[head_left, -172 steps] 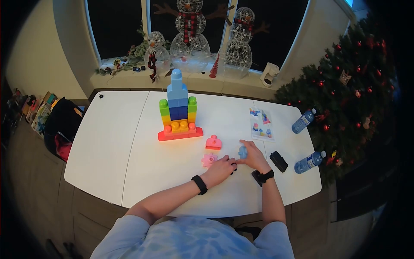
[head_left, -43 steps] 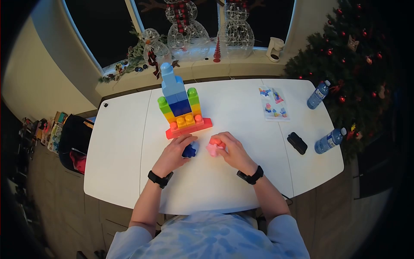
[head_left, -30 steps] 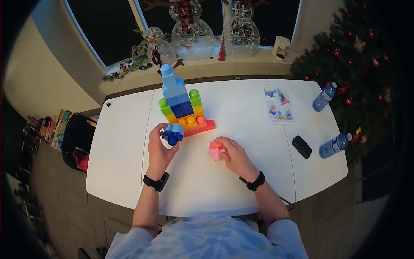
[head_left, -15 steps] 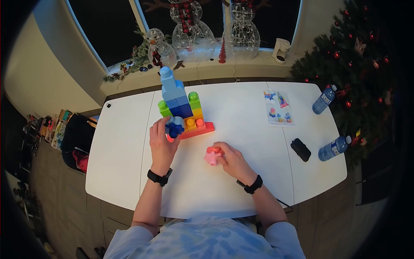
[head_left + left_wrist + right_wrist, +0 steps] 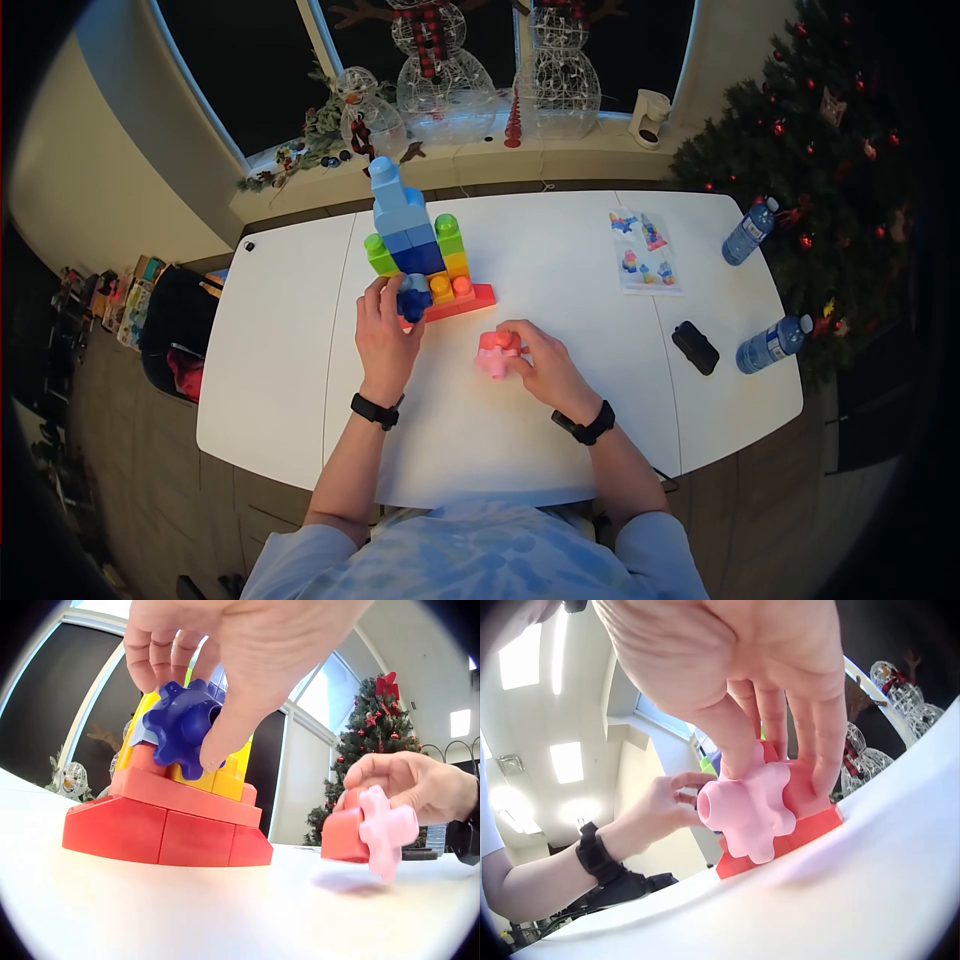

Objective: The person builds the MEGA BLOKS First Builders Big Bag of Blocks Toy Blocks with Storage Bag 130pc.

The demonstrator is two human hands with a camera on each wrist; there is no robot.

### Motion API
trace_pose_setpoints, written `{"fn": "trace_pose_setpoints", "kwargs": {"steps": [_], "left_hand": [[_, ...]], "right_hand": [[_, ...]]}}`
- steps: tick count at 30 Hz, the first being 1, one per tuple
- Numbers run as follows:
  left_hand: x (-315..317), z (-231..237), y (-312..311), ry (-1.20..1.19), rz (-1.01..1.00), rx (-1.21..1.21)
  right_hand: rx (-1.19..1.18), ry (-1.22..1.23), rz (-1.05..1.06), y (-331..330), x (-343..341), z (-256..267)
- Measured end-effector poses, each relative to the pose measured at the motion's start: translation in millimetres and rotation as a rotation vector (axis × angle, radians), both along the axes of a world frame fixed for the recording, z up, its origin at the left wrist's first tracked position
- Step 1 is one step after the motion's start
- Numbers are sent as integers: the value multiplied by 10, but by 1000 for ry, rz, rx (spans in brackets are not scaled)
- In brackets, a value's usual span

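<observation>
A tower of toy building blocks (image 5: pixel 418 258) stands on the table, light blue at its top and red at its base. At its left front, my left hand (image 5: pixel 385 338) grips a light blue block with a dark blue gear (image 5: pixel 184 727) on its face. This piece overlaps the row of studs on the red base (image 5: pixel 191 799). To the right, my right hand (image 5: pixel 555 372) holds a coral-red block (image 5: pixel 345 834) with a pink gear (image 5: pixel 754 810) on its side, close over the table. In the right wrist view, thumb and fingers are around that piece.
A picture sheet (image 5: pixel 646 252) lies at the back right of the white table (image 5: pixel 270 380). Near the right edge are a black case (image 5: pixel 696 347) and two water bottles (image 5: pixel 750 232). A decorated tree (image 5: pixel 800 130) stands beyond.
Blue and pink pieces were spread at the right earlier. The left hand has lifted the blue block with its gear from the table to the tower's left front. The right hand has shifted slightly.
</observation>
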State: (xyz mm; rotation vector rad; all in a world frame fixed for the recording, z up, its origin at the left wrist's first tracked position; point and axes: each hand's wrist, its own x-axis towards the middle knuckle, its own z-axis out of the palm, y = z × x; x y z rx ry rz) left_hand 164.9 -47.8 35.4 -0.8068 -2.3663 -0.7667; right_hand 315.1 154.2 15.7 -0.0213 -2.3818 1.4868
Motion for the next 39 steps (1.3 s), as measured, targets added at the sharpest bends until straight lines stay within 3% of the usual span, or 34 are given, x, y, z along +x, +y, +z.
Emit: {"fn": "trace_pose_setpoints", "kwargs": {"steps": [8,15,26,39], "left_hand": [[16,-2,-18,31,-4,18],[-10,-23,-81,40,-30,40],[-2,-19,-125,-6,-74,97],[1,2,-130,-29,-72,66]], "right_hand": [[131,257,-2,61,-576,607],[172,193,71,-61,-899,496],[259,325,-48,-142,-1036,408],[293,307,-86,-195,-1212,394]]}}
